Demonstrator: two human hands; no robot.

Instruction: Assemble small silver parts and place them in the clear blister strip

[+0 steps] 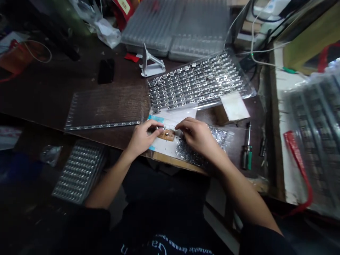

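Observation:
My left hand (143,137) pinches a small silver-and-dark metal part (160,127) between thumb and forefinger, at the left end of a small brown wooden block (169,135). A little metal piece stands on that block. Just right of the block, my right hand (196,134) is closed, thumb and fingertips together; anything between them is too small to make out. Under and beside that hand lies a clear bag of small shiny metal pieces (219,136). The block rests on a white sheet (162,146) with blue tape at its left side.
Behind my hands lies a clear tray (198,83) filled with rows of metal parts. Another ribbed tray (106,108) has parts along its front row. To the right are a small box (235,108) and a green-handled screwdriver (247,152). A phone (106,71) and white stand (151,63) sit farther back.

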